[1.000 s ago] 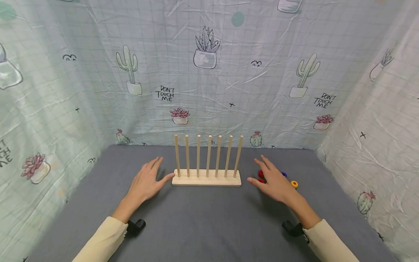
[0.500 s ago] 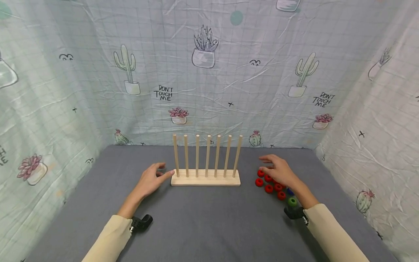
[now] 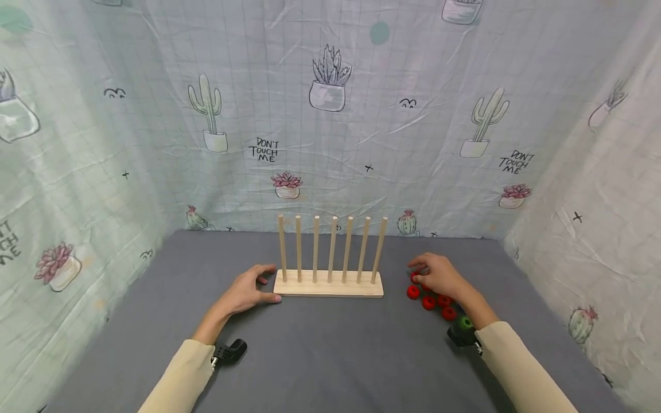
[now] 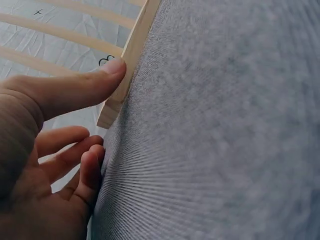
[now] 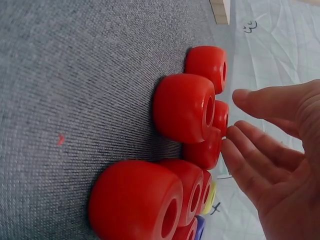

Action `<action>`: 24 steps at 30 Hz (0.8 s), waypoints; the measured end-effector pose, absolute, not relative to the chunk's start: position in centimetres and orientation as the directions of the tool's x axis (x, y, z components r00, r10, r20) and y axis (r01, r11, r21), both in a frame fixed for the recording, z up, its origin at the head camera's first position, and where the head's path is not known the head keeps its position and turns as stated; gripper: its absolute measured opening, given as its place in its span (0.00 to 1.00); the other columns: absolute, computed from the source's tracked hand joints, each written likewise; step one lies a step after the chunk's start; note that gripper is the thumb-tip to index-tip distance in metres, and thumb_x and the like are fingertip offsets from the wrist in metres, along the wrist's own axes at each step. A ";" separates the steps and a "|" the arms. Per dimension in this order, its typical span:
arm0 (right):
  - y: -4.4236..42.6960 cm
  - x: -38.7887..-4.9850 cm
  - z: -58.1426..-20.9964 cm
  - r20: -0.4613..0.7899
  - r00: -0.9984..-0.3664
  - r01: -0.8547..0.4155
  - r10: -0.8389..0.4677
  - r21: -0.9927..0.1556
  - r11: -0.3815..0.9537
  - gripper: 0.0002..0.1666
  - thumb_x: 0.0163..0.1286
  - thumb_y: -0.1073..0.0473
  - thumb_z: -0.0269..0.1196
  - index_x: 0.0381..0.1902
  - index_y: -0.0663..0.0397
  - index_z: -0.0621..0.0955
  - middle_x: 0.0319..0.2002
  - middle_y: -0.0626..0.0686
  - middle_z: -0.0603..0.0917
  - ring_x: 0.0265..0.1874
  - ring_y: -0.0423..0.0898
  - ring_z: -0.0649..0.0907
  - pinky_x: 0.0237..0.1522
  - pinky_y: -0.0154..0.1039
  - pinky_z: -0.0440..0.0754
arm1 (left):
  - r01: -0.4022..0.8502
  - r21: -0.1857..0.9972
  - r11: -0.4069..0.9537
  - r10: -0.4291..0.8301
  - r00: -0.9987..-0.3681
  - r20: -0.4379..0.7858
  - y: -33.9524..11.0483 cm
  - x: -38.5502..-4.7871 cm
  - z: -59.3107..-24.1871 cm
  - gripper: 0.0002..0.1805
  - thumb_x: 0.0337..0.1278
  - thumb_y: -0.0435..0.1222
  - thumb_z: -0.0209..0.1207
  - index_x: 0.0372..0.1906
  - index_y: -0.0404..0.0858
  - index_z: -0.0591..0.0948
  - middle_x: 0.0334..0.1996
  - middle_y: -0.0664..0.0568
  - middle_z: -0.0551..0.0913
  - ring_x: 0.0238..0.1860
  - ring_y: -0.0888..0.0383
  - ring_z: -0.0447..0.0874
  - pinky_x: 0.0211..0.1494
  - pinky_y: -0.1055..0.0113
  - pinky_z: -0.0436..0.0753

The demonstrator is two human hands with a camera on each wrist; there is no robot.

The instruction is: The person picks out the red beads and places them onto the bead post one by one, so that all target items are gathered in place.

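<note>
A pale wooden rack with several upright bare pegs stands on the grey cloth. My left hand grips its left end, index finger at the back corner and thumb at the front edge; the left wrist view shows the thumb against the base. Right of the rack, my right hand hovers low over red beads, thumb and fingers bent and apart. In the right wrist view nothing lies between the thumb and fingers of this hand, beside the barrel-shaped red beads.
A green bead lies near the right wrist, partly covered by the black wrist camera. Yellow and blue beads show behind the red ones. Printed cloth hangs around the back and sides.
Both hands have lowered. My left thumb and index finger have spread to the rack's front and back corners. My right hand has drawn back a little, uncovering red beads, and its fingers have bent.
</note>
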State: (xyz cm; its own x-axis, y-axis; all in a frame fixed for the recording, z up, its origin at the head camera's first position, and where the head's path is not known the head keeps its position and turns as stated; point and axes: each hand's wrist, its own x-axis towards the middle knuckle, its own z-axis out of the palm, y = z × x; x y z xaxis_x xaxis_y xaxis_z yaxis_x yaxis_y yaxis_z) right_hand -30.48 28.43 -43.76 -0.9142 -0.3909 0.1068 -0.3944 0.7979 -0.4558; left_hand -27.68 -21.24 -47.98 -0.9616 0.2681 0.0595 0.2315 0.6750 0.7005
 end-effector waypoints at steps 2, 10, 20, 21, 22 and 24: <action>28.4 -30.5 -43.9 0.105 -0.912 -0.400 -0.397 -0.446 0.801 0.17 0.67 0.68 0.68 0.53 0.63 0.86 0.52 0.64 0.85 0.48 0.61 0.86 0.47 0.54 0.85 | 0.258 0.688 0.678 0.288 -0.955 0.075 -21.2 -27.6 -48.2 0.47 0.50 0.45 0.78 0.74 0.33 0.71 0.65 0.40 0.77 0.56 0.44 0.80 0.55 0.48 0.80; 28.6 -30.5 -44.2 0.091 -0.920 -0.382 -0.381 -0.417 0.825 0.15 0.64 0.69 0.69 0.50 0.62 0.87 0.47 0.60 0.88 0.45 0.57 0.87 0.46 0.53 0.85 | 0.305 0.664 0.683 0.320 -0.942 0.104 -20.8 -27.5 -48.5 0.42 0.53 0.42 0.76 0.71 0.31 0.74 0.55 0.41 0.78 0.46 0.52 0.75 0.48 0.57 0.74; 28.6 -30.8 -44.4 0.062 -0.926 -0.363 -0.372 -0.410 0.837 0.15 0.65 0.68 0.68 0.50 0.61 0.88 0.45 0.58 0.89 0.43 0.54 0.87 0.45 0.52 0.85 | 0.299 0.673 0.676 0.296 -0.947 0.123 -20.7 -27.6 -48.7 0.38 0.53 0.40 0.76 0.69 0.33 0.77 0.53 0.42 0.79 0.44 0.54 0.73 0.47 0.58 0.73; 28.6 -30.8 -44.5 0.058 -0.927 -0.360 -0.370 -0.409 0.839 0.15 0.65 0.67 0.68 0.50 0.60 0.88 0.45 0.58 0.89 0.43 0.54 0.87 0.45 0.51 0.85 | 0.297 0.673 0.677 0.293 -0.948 0.123 -20.7 -27.6 -48.7 0.38 0.53 0.40 0.76 0.69 0.33 0.77 0.53 0.42 0.79 0.44 0.54 0.73 0.48 0.58 0.73; 28.7 -30.9 -44.5 0.055 -0.927 -0.359 -0.370 -0.408 0.839 0.15 0.65 0.67 0.68 0.50 0.60 0.88 0.45 0.58 0.90 0.43 0.54 0.87 0.45 0.51 0.85 | 0.296 0.673 0.678 0.292 -0.949 0.122 -20.7 -27.7 -48.7 0.38 0.53 0.40 0.76 0.69 0.34 0.77 0.53 0.42 0.79 0.44 0.54 0.73 0.48 0.57 0.73; 28.7 -31.1 -44.6 0.053 -0.928 -0.357 -0.368 -0.409 0.840 0.14 0.66 0.67 0.68 0.50 0.60 0.88 0.45 0.58 0.90 0.43 0.53 0.87 0.45 0.51 0.85 | 0.293 0.671 0.681 0.289 -0.950 0.122 -20.8 -27.7 -48.7 0.37 0.54 0.40 0.76 0.69 0.34 0.77 0.54 0.43 0.79 0.45 0.54 0.74 0.48 0.57 0.74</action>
